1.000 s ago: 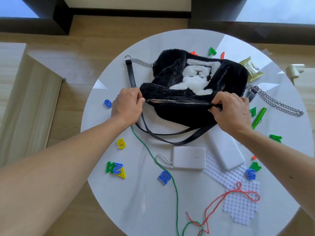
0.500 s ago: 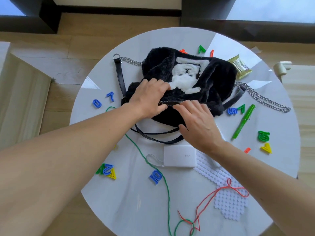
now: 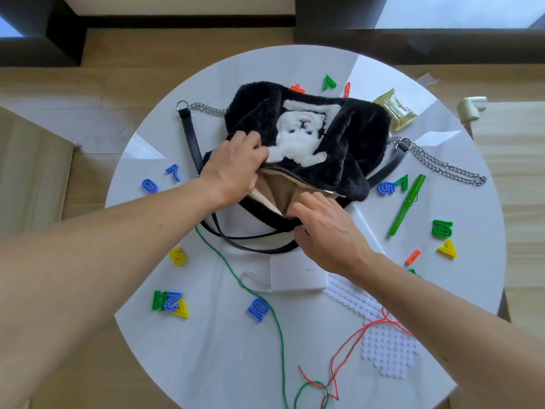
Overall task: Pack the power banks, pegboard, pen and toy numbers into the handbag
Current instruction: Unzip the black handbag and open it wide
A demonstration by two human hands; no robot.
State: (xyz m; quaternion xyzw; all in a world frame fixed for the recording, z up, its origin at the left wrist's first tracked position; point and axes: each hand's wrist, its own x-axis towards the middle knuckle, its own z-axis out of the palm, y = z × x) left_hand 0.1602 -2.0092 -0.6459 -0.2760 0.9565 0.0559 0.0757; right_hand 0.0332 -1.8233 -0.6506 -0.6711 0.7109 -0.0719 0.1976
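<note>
A black furry handbag [image 3: 348, 143] with a white bear patch lies on the round white table [image 3: 206, 349], its zip open and beige lining showing. My left hand [image 3: 236, 169] grips the far edge of the opening. My right hand [image 3: 327, 231] holds the near edge, pulling it apart. A white power bank [image 3: 295, 276] lies just below the bag; a second one [image 3: 368, 228] is mostly hidden under my right hand. The white pegboard [image 3: 386, 349] lies at the lower right. A green pen [image 3: 407, 208] rests right of the bag. Coloured toy numbers [image 3: 169, 301] are scattered around.
A green string [image 3: 259, 299] and a red string [image 3: 351, 346] trail across the near table. The bag's black strap [image 3: 188, 134] and chain [image 3: 442, 163] spread to both sides. A yellow-green snack packet [image 3: 396, 112] lies behind the bag. Wooden floor surrounds the table.
My hands went from the two ends of the shut zip to the middle of the bag. The zip is now open and the mouth is spread, showing the lining.
</note>
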